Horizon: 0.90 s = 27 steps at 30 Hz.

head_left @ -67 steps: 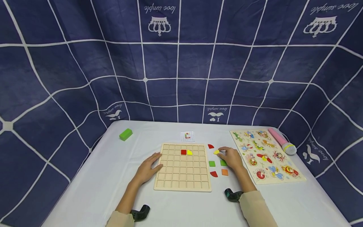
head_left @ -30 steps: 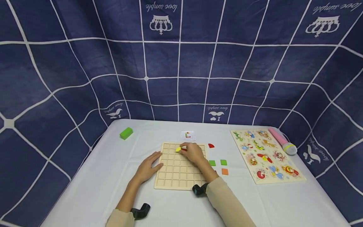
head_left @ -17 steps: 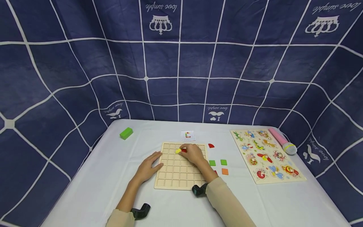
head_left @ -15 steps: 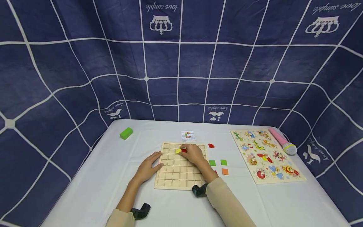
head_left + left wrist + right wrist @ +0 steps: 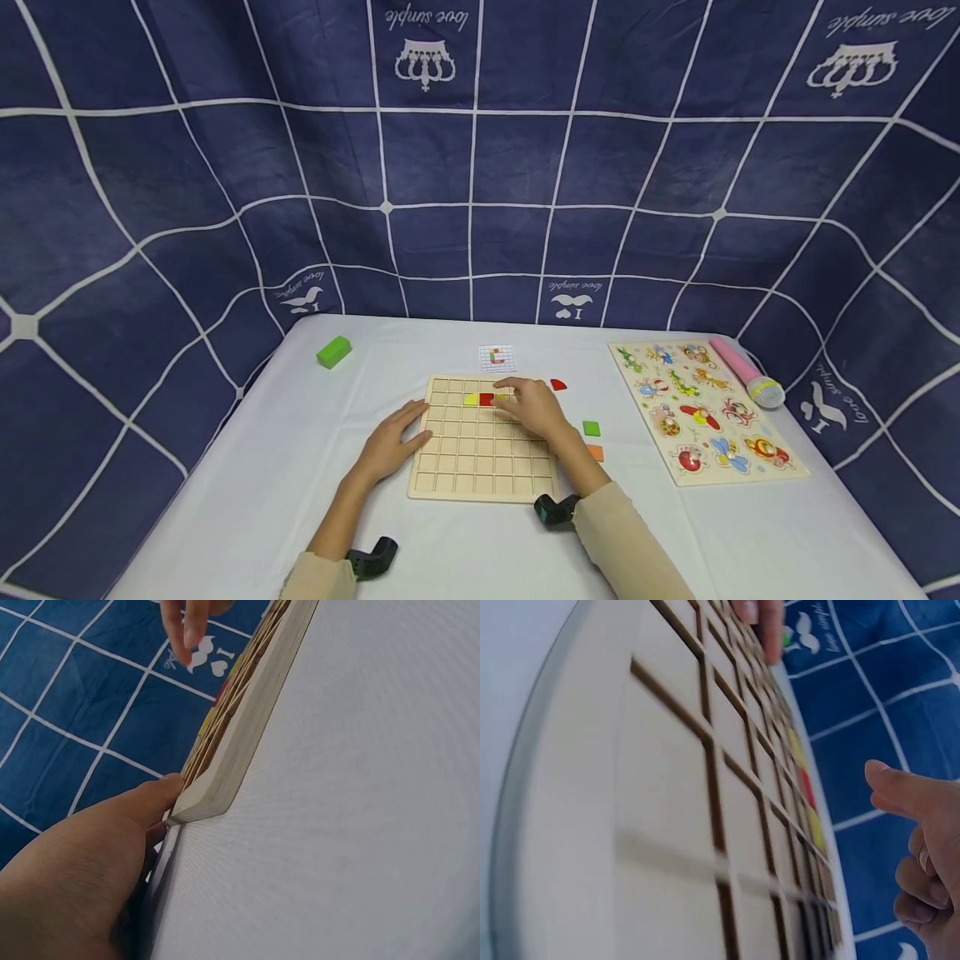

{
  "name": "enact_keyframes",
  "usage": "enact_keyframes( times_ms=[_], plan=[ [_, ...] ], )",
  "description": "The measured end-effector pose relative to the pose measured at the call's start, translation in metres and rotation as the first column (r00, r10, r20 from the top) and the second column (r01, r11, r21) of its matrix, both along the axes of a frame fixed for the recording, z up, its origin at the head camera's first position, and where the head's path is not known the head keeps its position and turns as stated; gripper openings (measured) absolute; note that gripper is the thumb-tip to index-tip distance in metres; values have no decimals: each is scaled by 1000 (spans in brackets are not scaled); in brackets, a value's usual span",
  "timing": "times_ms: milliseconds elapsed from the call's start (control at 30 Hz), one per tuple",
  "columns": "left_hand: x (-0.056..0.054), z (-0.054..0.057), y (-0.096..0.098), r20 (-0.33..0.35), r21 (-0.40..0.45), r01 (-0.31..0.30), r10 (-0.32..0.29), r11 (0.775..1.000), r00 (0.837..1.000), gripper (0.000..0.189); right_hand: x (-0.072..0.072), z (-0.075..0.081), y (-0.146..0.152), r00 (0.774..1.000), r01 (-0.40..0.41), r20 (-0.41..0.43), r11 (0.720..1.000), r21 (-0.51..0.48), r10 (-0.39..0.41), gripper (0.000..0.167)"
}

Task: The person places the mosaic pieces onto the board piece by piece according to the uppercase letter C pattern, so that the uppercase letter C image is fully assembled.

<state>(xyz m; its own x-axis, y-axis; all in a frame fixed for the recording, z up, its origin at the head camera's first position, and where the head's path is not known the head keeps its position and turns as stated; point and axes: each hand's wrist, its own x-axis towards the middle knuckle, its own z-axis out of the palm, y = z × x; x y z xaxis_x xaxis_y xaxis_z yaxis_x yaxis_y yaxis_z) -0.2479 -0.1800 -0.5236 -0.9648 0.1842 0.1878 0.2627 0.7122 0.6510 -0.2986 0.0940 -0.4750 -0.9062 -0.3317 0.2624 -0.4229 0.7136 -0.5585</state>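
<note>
A wooden grid board (image 5: pixel 465 467) lies on the table. In one of its upper rows sit a yellow tile (image 5: pixel 471 399), a red square tile (image 5: pixel 487 399) and a second yellow tile (image 5: pixel 816 828), the last partly covered by the right hand in the head view. Over that row, my right hand (image 5: pixel 534 407) hovers with nothing in its fingers; in the right wrist view the thumb and index finger point at the row while the other fingers curl. My left hand (image 5: pixel 390 446) rests along the board's left edge, thumb on the rim (image 5: pixel 225 776).
Right of the board lie a red quarter-round tile (image 5: pixel 558 384), a green tile (image 5: pixel 592 428) and an orange tile (image 5: pixel 596 452). A pattern card (image 5: pixel 497 358) lies behind it. Farther out are a green block (image 5: pixel 333 352), an animal puzzle board (image 5: pixel 705 417) and a pink toy microphone (image 5: pixel 742 367).
My right hand carried a yellow tile from the right of the board to the cell left of the red square, let it go, and drew back rightward. The left hand stayed put.
</note>
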Motion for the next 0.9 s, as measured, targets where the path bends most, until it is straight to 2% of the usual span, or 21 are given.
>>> enact_keyframes(
  times_ms=[233, 533, 733, 900],
  plan=[
    [3, 2, 0, 10, 5, -8, 8, 1000, 1000, 56, 15, 8, 41, 999, 25, -46, 1000, -12, -26, 30],
    [2, 4, 0, 11, -4, -8, 8, 1000, 1000, 55, 25, -3, 91, 998, 65, -21, 997, -47, -66, 27],
    [3, 4, 2, 16, 6, -8, 8, 1000, 1000, 56, 31, -14, 110, 995, 80, 57, 997, 1, -80, 29],
    [2, 4, 2, 16, 8, -9, 9, 1000, 1000, 55, 35, -18, 115, 983, 100, 149, 994, 45, -106, 29]
  ],
)
